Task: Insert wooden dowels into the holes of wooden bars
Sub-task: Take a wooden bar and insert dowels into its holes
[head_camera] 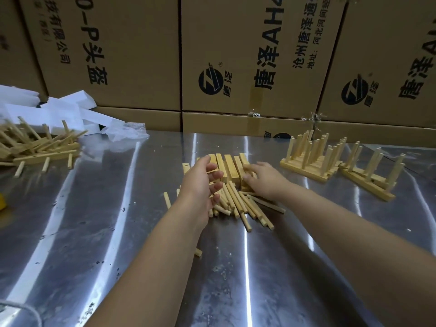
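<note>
Pale wood on a steel table [94,208]: loose dowels [238,204] are heaped at centre, with bars [226,166] just behind, so both are within reach. The left hand [200,185] hovers over the heap, fingers relaxed and empty (likely about to pick). The right hand [264,178] lays loose fingers on the bars, probably choosing one. Finished bars [306,161] stand apart to the right.

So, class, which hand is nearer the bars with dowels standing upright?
Right. The right hand is just left of the bars with upright dowels; the left hand is farther left, above the loose dowels.
</note>
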